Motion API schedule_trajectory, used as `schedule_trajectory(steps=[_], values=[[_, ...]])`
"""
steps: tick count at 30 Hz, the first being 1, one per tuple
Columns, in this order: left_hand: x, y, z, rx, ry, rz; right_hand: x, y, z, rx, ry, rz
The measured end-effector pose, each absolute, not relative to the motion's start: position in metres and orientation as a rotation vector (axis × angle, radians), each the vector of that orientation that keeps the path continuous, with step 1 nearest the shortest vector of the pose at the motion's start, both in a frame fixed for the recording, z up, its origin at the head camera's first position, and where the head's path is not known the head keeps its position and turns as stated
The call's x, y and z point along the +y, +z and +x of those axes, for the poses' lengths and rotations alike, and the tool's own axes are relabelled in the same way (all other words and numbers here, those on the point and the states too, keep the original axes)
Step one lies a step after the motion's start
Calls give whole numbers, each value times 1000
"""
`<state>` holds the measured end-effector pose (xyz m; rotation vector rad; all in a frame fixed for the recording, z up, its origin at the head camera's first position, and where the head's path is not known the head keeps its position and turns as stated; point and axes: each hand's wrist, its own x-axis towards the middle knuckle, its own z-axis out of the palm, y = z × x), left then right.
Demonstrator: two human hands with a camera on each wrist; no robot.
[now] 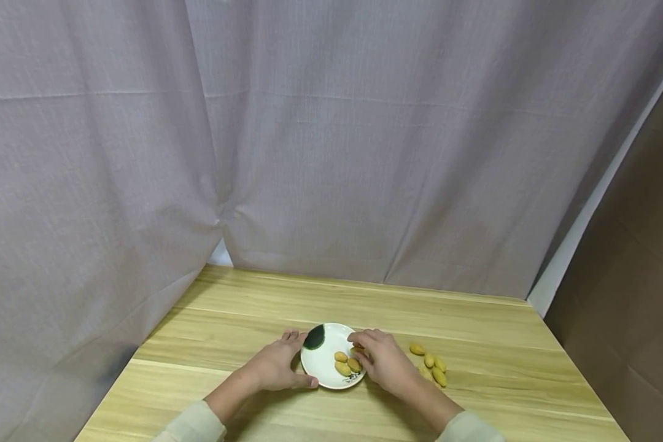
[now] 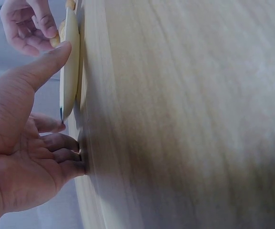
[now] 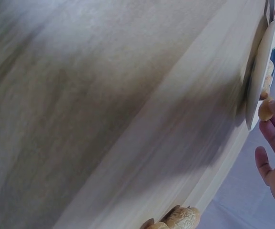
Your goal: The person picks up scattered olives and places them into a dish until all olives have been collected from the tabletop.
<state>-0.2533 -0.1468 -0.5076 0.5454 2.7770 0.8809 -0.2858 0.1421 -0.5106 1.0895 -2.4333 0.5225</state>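
A small white plate (image 1: pixel 323 368) with a dark green patch and a small dark print sits on the wooden table. My left hand (image 1: pixel 276 364) holds its left side, thumb at the near rim and fingers at the far rim. Over the right side of the plate, my right hand (image 1: pixel 387 362) pinches a small oval yellow-brown piece (image 3: pixel 265 109) between thumb and fingers, close to the rim. Beside that hand's fingertips lie several similar oval pieces (image 1: pixel 342 368) on the plate. In the left wrist view the plate (image 2: pixel 70 71) appears edge-on, with the left thumb across its rim.
Right of the plate, several more oval yellow-brown pieces (image 1: pixel 439 376) lie in a loose group on the table (image 1: pixel 243 301), partly behind the right wrist. The wrinkled surface of one piece (image 3: pixel 184 218) shows in the right wrist view. A grey curtain (image 1: pixel 331 153) hangs behind the table.
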Motion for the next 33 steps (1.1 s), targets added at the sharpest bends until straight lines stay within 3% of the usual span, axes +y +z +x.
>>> schedule_trajectory(steps=[33], values=[[-148, -509, -253, 2771, 902, 548, 138, -517, -286, -2538, 445, 1038]])
